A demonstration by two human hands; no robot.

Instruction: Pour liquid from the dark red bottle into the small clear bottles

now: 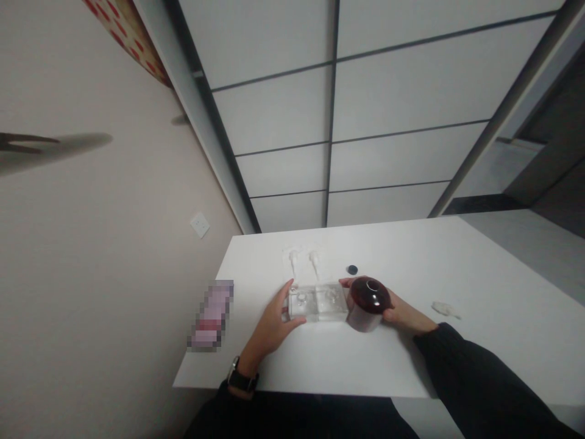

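A clear plastic box [319, 303] with two small bottles inside lies on the white table [479, 341]. My left hand [274, 320] rests against the box's left end, thumb along its front edge. My right hand [397, 314] grips a dark red round bottle [368, 302], which stands open-mouthed just right of the box. A small black cap [352, 269] lies behind the bottle. Two white pump nozzles [304, 261] in clear wrapping lie behind the box.
A blurred pink and purple object [211, 315] lies at the table's left edge. A crumpled white scrap [445, 309] sits to the right. A wall with a socket [200, 225] runs along the left; panelled sliding doors stand behind the table.
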